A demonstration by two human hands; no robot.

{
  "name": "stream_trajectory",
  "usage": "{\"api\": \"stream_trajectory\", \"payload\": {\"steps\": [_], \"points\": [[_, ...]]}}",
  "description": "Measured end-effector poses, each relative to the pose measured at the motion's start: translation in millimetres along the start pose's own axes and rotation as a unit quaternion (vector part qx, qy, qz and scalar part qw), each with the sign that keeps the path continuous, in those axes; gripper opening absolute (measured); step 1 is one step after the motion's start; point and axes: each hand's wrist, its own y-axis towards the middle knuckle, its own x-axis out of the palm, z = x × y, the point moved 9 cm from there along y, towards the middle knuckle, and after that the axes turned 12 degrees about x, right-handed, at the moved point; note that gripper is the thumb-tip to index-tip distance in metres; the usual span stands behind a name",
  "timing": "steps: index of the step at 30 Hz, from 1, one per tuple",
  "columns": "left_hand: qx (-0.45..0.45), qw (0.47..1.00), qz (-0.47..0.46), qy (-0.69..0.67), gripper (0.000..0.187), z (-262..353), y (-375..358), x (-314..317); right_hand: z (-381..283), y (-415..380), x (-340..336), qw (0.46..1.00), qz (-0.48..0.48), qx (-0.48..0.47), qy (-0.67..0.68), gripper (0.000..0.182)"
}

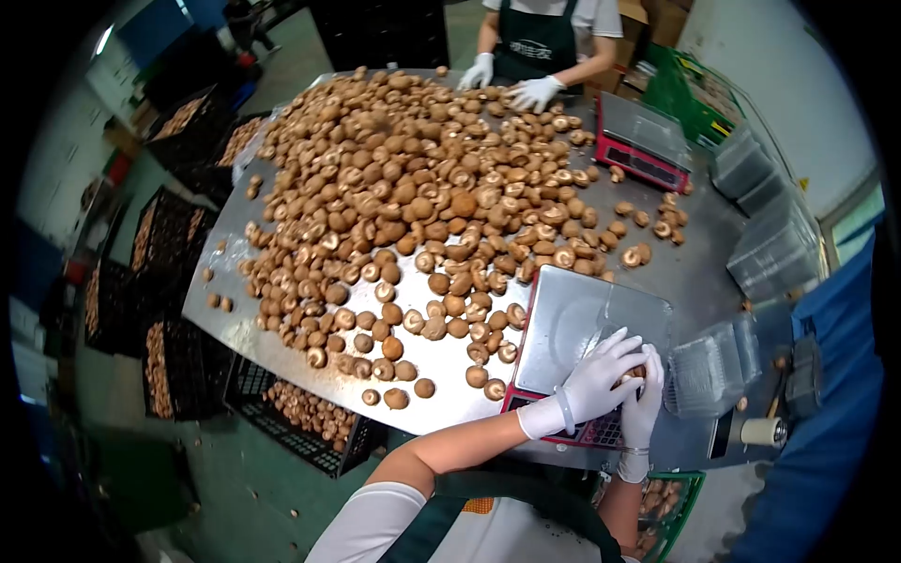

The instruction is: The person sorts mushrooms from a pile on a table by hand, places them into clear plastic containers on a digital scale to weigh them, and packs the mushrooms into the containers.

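- Visibly, a mushroom (634,373) sits between left hand (597,383) and right hand (643,408), above the scale (572,324).
- Both hands' fingers curl around it.
- Likely light, springy, easily bruised; best held gently by the cap.

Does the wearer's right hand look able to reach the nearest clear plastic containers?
Probably yes: those clear plastic containers stand just beside the right hand, with nothing visible between.
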Motion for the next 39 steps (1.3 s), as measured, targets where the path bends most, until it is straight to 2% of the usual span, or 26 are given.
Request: {"api": "stream_trajectory", "payload": {"steps": [4,6,7,8,9,10,12,15,16,18,20,21,22,23,24,25,26,27,28,29,30,32,33,36,37,39], "points": [[0.034,0.998,0.049,0.037,0.033,6,-41,-63,-40,16,-13,1.0,0.017,-0.004,0.013,0.046],[-0.017,0.997,0.055,0.055,0.031,-1,-83,-101,-66,18,-8,0.999,0.017,-0.026,0.036,0.047],[-0.061,0.994,0.073,0.058,0.029,-7,-109,-121,-80,19,6,0.995,-0.035,-0.014,0.094,0.046],[-0.104,0.989,0.091,0.06,0.028,-13,-138,-139,-95,19,24,0.985,-0.087,-0.001,0.15,0.045],[-0.153,0.978,0.119,0.076,0.026,-20,-170,-157,-115,17,45,0.989,-0.115,-0.011,0.094,0.041],[-0.202,0.964,0.147,0.089,0.025,-27,-203,-173,-147,12,70,0.978,-0.175,-0.024,0.108,0.042],[-0.303,0.921,0.222,0.1,0.021,-34,-264,-203,-192,-5,129,0.953,-0.263,-0.096,0.118,0.048],[-0.365,0.876,0.287,0.13,0.02,-29,-324,-241,-220,-24,232,0.933,-0.309,-0.176,0.047,0.059],[-0.357,0.872,0.302,0.142,0.021,-32,-342,-247,-219,-28,265,0.935,-0.313,-0.167,0.009,0.062],[-0.365,0.862,0.329,0.123,0.021,-34,-359,-261,-228,-35,308,0.928,-0.244,-0.263,-0.097,0.056],[-0.367,0.865,0.328,0.103,0.021,-39,-365,-272,-215,-37,337,0.914,-0.255,-0.271,-0.163,0.052],[-0.368,0.861,0.348,0.04,0.021,-46,-370,-274,-207,-38,350,0.898,-0.265,-0.274,-0.219,0.049],[-0.367,0.854,0.367,-0.022,0.022,-54,-374,-277,-205,-35,345,0.915,-0.21,-0.283,-0.196,0.045],[-0.341,0.872,0.343,-0.081,0.031,-58,-369,-279,-212,-33,334,0.925,-0.197,-0.268,-0.183,0.045],[-0.338,0.871,0.346,-0.086,0.031,-61,-369,-284,-219,-34,321,0.934,-0.187,-0.252,-0.169,0.045],[-0.365,0.826,0.366,-0.226,0.038,-69,-367,-278,-221,-38,314,0.942,-0.221,-0.21,-0.138,0.046],[-0.385,0.763,0.375,-0.359,0.045,-73,-362,-270,-233,-49,312,0.917,-0.341,-0.175,-0.11,0.054],[-0.378,0.732,0.356,-0.442,0.054,-70,-349,-267,-249,-66,313,0.891,-0.418,-0.172,-0.033,0.058],[-0.329,0.698,0.344,-0.535,0.06,-72,-339,-261,-262,-82,316,0.855,-0.489,-0.167,0.045,0.062],[-0.322,0.694,0.337,-0.548,0.06,-77,-338,-261,-266,-84,324,0.853,-0.485,-0.19,0.041,0.066],[-0.314,0.691,0.33,-0.562,0.059,-81,-337,-262,-274,-76,327,0.886,-0.41,-0.219,0.007,0.06],[-0.277,0.686,0.351,-0.574,0.054,-88,-335,-274,-260,-56,351,0.928,-0.338,-0.132,-0.084,0.054],[-0.273,0.68,0.358,-0.578,0.054,-91,-339,-280,-252,-52,363,0.941,-0.273,-0.168,-0.107,0.044],[-0.263,0.671,0.414,-0.556,0.061,-85,-341,-309,-233,-45,383,0.942,-0.292,-0.119,-0.113,0.033],[-0.242,0.668,0.418,-0.567,0.062,-85,-342,-315,-235,-41,378,0.955,-0.267,-0.123,-0.038,0.026],[-0.212,0.643,0.439,-0.591,0.061,-87,-350,-323,-220,-36,372,0.956,-0.276,-0.077,0.061,0.028]]}}
